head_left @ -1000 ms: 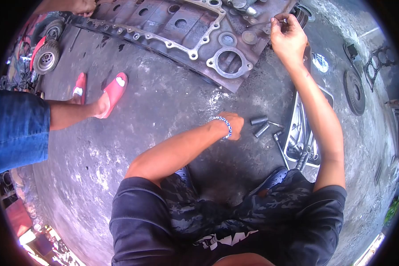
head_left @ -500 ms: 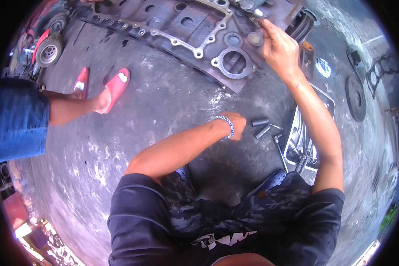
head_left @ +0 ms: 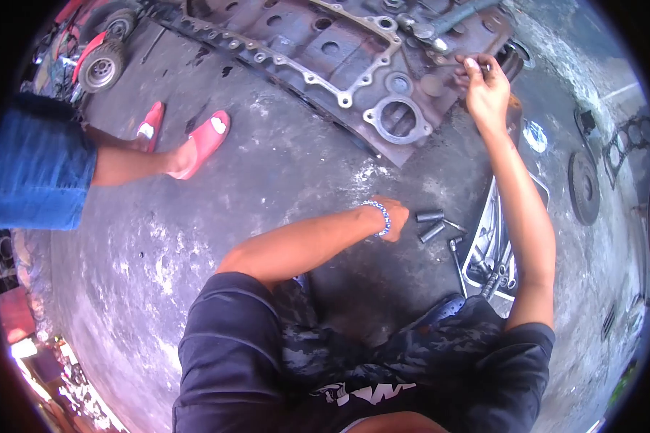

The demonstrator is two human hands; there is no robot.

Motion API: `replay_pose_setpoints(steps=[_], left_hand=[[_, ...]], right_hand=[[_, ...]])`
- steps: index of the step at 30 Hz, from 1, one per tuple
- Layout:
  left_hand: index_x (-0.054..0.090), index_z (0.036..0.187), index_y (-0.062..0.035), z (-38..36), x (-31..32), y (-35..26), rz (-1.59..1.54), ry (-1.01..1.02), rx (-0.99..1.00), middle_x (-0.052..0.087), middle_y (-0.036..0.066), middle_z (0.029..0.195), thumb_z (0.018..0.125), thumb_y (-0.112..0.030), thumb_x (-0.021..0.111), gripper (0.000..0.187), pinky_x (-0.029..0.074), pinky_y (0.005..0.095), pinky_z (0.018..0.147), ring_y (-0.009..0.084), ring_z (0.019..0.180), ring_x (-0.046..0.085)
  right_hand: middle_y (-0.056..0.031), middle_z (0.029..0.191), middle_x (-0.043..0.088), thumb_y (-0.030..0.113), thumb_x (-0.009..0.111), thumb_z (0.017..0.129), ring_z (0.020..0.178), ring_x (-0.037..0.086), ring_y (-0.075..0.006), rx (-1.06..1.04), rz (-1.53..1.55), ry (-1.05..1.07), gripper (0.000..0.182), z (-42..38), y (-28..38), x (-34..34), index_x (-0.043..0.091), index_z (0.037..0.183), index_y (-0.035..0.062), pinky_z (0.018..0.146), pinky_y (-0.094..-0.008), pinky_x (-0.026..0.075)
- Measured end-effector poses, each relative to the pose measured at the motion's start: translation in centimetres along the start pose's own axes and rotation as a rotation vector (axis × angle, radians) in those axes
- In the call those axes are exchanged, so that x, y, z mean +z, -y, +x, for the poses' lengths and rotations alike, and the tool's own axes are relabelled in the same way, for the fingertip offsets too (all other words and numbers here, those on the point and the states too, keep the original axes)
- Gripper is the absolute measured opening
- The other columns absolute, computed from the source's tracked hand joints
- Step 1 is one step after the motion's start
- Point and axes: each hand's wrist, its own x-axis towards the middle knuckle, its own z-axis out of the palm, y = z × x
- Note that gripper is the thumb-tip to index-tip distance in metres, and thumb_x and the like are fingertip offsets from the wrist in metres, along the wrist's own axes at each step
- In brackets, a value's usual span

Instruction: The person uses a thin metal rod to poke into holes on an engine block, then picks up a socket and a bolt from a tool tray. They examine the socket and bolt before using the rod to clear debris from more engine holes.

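My right hand (head_left: 488, 95) is above the near right corner of a rusty engine block (head_left: 440, 108), its thumb and fingers pinched together. A thin dark piece seems to stick out from the fingertips, too small to make out. Left of the hand, a grey metal tool (head_left: 451, 25) with a round shaft lies across the block. My left hand (head_left: 393, 219), with a beaded bracelet (head_left: 381, 216) at the wrist, is closed in a fist over the floor; what it may hold is hidden. Two sockets (head_left: 431, 224) lie just right of it.
A metal tray (head_left: 475, 278) of wrenches lies under my right forearm, with a ratchet (head_left: 458, 265) beside it. A round disc (head_left: 583, 187) and a gasket (head_left: 625, 148) lie at the right. Someone in pink slippers (head_left: 202, 144) stands left; a small wheel (head_left: 102, 66) is behind.
My right hand has turned, bringing the thumb into view, and has drawn away from the end of the metal tool. My left fist stays by the sockets. The whole view has shifted slightly.
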Motion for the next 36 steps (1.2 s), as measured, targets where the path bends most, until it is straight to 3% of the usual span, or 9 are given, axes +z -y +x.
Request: replay_pose_setpoints(steps=[5, 8, 11, 15, 18, 23, 25, 28, 36], left_hand=[[0.073, 0.085, -0.0028, 0.1, 0.3, 0.0, 0.021, 0.000, 0.047, 0.070, 0.020, 0.089, 0.076, -0.027, 0.068, 0.026, 0.053, 0.0443, 0.081, 0.0368, 0.091, 0.066], [0.073, 0.084, -0.0026, 0.0, 0.1, 0.0, 0.024, 0.044, 0.031, 0.070, 0.020, 0.088, 0.077, -0.027, 0.068, 0.026, 0.053, 0.0447, 0.080, 0.0368, 0.090, 0.066], [0.072, 0.083, -0.0019, 0.0, -0.1, -0.1, -0.004, 0.028, 0.012, 0.070, 0.020, 0.086, 0.077, -0.026, 0.068, 0.026, 0.053, 0.0451, 0.079, 0.0369, 0.088, 0.066], [0.072, 0.081, -0.0015, -0.2, -0.4, -0.1, -0.014, 0.009, 0.029, 0.069, 0.020, 0.085, 0.077, -0.026, 0.068, 0.026, 0.053, 0.0451, 0.079, 0.0371, 0.087, 0.067], [0.072, 0.081, -0.0016, 0.1, 0.4, 0.5, 0.022, -0.004, 0.030, 0.069, 0.021, 0.084, 0.077, -0.027, 0.067, 0.026, 0.053, 0.0456, 0.078, 0.0380, 0.086, 0.067], [0.072, 0.083, -0.0015, 0.5, -0.2, -0.1, 0.018, 0.020, 0.052, 0.068, 0.022, 0.080, 0.078, -0.030, 0.068, 0.030, 0.052, 0.0465, 0.075, 0.0383, 0.078, 0.067], [0.072, 0.085, -0.0015, 1.5, -0.2, -0.2, 0.071, 0.104, 0.060, 0.068, 0.022, 0.084, 0.081, -0.032, 0.066, 0.031, 0.051, 0.0463, 0.078, 0.0369, 0.083, 0.067], [0.073, 0.088, -0.0027, 3.8, 1.5, 0.4, 0.086, 0.153, 0.120, 0.069, 0.021, 0.087, 0.079, -0.028, 0.069, 0.027, 0.052, 0.0430, 0.081, 0.0363, 0.086, 0.068], [0.072, 0.091, 0.0006, 4.7, 1.8, -1.7, -0.012, 0.189, 0.076, 0.070, 0.022, 0.086, 0.079, -0.023, 0.069, 0.027, 0.053, 0.0409, 0.079, 0.0354, 0.085, 0.069]], right_hand=[[-0.0080, 0.078, 0.071, 0.010, 0.062, 0.090, 0.071, 0.068, -0.0125, -0.234, -0.333, -0.061, 0.011, 0.3, 0.9, -0.6, 0.064, 0.098, 0.0024, 0.066, -0.0285, 0.053], [-0.0138, 0.078, 0.069, 0.010, 0.063, 0.089, 0.075, 0.070, -0.0281, -0.397, -0.602, -0.017, 0.009, -1.2, 2.0, 0.0, 0.062, 0.096, 0.0057, 0.066, -0.0347, 0.053], [-0.0146, 0.078, 0.068, 0.008, 0.063, 0.087, 0.075, 0.068, -0.0330, -0.625, -0.611, 0.041, 0.008, -1.3, 1.3, 0.7, 0.061, 0.095, 0.0066, 0.065, -0.0384, 0.053], [-0.0122, 0.079, 0.070, 0.007, 0.060, 0.087, 0.070, 0.068, -0.0325, -0.611, -0.638, 0.003, 0.009, -0.9, 2.6, 0.8, 0.060, 0.095, 0.0067, 0.061, -0.0382, 0.054], [-0.0097, 0.079, 0.071, 0.012, 0.066, 0.089, 0.073, 0.071, -0.0227, -0.362, -0.668, -0.001, 0.011, -0.6, 1.7, 0.8, 0.064, 0.098, 0.0065, 0.066, -0.0332, 0.054], [-0.0150, 0.101, 0.068, 0.018, 0.054, 0.082, 0.089, 0.067, -0.0337, -0.472, -0.726, 0.164, 0.027, -1.7, 2.3, 0.6, 0.064, 0.106, 0.0112, 0.076, -0.0451, 0.055], [-0.0116, 0.100, 0.069, 0.020, 0.059, 0.073, 0.089, 0.068, -0.0319, -0.403, -0.685, 0.205, 0.039, -1.3, 1.5, 0.3, 0.064, 0.111, 0.0144, 0.074, -0.0416, 0.056], [-0.0116, 0.077, 0.068, 0.021, 0.059, 0.067, 0.075, 0.068, -0.0320, -0.334, -0.757, 0.178, 0.020, 0.7, -1.1, 1.5, 0.065, 0.086, 0.0147, 0.066, -0.0463, 0.054], [-0.0089, 0.088, 0.070, 0.023, 0.058, 0.072, 0.084, 0.068, -0.0311, -0.296, -0.708, 0.185, 0.026, 1.8, -2.8, 2.3, 0.069, 0.095, 0.0188, 0.070, -0.0443, 0.055]])
